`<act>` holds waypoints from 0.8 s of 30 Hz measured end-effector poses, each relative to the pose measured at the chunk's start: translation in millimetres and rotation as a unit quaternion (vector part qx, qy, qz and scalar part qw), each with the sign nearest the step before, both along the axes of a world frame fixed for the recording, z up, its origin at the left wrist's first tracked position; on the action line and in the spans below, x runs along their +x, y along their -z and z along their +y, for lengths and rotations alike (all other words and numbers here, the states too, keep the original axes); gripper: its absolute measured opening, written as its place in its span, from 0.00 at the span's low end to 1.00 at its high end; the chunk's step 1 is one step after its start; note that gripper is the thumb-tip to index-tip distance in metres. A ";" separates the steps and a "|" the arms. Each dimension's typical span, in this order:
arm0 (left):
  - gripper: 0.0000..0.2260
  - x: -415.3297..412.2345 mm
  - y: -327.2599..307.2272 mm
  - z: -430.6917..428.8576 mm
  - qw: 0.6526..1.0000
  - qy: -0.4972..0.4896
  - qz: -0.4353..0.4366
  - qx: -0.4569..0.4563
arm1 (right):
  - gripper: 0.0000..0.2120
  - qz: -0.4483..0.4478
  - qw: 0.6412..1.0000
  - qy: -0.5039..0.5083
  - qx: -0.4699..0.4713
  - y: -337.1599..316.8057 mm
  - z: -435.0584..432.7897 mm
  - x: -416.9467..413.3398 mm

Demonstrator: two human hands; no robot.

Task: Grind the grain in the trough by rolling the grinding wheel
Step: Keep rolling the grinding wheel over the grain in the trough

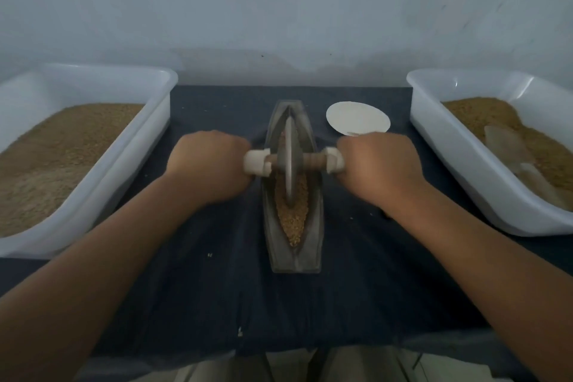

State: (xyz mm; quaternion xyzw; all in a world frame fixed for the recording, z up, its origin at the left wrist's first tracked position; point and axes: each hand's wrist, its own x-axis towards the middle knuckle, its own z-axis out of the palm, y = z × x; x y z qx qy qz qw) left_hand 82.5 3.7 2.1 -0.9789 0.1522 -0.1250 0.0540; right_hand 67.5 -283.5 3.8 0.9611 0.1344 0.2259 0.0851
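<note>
A pale blue-grey wall [279, 3], scuffed at upper right, rises behind a worktop [217, 288] draped in dark cloth.

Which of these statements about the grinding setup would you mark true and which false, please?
1. The left hand and right hand each grip an end of the grinding wheel axle. True.
2. The trough is empty. False: grain lies in it.
3. The white plate sits left of the trough. False: it sits to its right.
4. The left tub and right tub both hold brown granular fill. True.
5. The wheel lies flat on its side. False: it stands upright in the trough.
</note>
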 end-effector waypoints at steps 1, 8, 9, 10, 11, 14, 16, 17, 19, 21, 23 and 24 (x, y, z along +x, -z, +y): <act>0.13 -14.2 0.5 3.9 1.000 0.015 -0.015 0.009 | 0.18 -0.001 1.000 -0.005 -0.010 2.5 -2.4 -13.6; 0.14 -7.6 5.7 3.5 0.999 0.018 -0.038 0.015 | 0.22 -0.024 1.000 -0.002 0.008 13.4 -4.4 -12.1; 0.14 7.3 6.3 -1.0 0.999 0.008 -0.042 0.006 | 0.22 -0.039 0.999 0.011 0.002 12.9 -1.8 4.0; 0.14 22.3 6.9 -4.1 0.999 -0.003 -0.053 0.001 | 0.20 -0.048 0.998 0.026 -0.006 11.8 2.3 20.8; 0.13 35.5 6.1 -5.1 0.998 -0.014 -0.064 -0.006 | 0.18 -0.050 0.998 0.040 -0.011 10.6 7.7 37.2; 0.13 60.3 -5.6 -12.7 0.998 -0.021 -0.057 -0.017 | 0.13 -0.021 0.998 0.057 0.011 1.9 14.7 65.0; 0.13 56.7 -9.6 -12.5 0.999 -0.028 -0.031 -0.025 | 0.13 -0.007 0.999 0.039 0.014 -4.9 15.6 59.2; 0.12 48.1 -7.7 -10.4 0.999 -0.032 -0.015 -0.030 | 0.14 -0.003 1.000 0.025 0.009 -8.7 14.2 49.0; 0.11 19.2 3.4 -2.6 0.999 -0.030 -0.003 -0.023 | 0.16 0.011 1.000 0.002 -0.015 -9.8 9.6 18.8; 0.12 -15.1 12.6 3.8 0.998 0.001 -0.058 0.010 | 0.19 0.008 1.000 -0.010 -0.023 -2.6 3.2 -15.6; 0.16 -36.7 11.4 7.3 0.991 0.039 -0.119 0.038 | 0.18 0.018 1.000 -0.017 -0.017 6.6 -4.5 -37.0; 0.18 -38.5 8.1 7.9 0.989 0.044 -0.134 0.043 | 0.18 0.026 0.999 -0.013 -0.014 9.9 -7.1 -40.0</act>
